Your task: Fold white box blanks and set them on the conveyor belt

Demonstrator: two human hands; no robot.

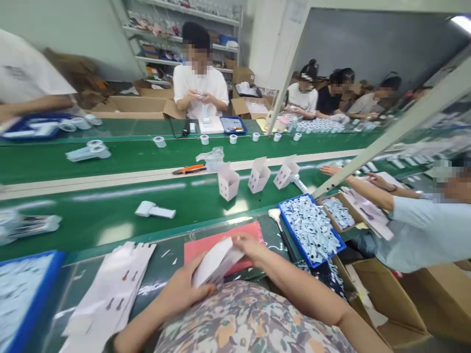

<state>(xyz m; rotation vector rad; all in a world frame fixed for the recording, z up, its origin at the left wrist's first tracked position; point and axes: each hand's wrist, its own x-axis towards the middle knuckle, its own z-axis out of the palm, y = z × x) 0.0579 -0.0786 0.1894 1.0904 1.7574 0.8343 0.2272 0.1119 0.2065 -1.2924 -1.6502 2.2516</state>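
Note:
My left hand (187,289) wraps around the lower left side of a white cardboard box (213,264), thumb in front and fingers behind. At the box's upper right end, my right hand (249,246) grips its edge with bent fingers, partly blurred. The box is tilted close to my body, above a red sheet (196,247) on the bench. Flat white box blanks (114,289) with small printed pictures lie in a stack left of my left hand. A black-handled tool with a white head (283,235) rests to the right of my right hand.
Three open white boxes (228,182) stand on the green conveyor belt (110,196). A small white-blue device (154,210) and orange-handled pliers (189,169) lie beyond my hands. Blue trays of small parts (311,228) flank me. A slanted post (386,132) and a co-worker's arms (368,191) are at right.

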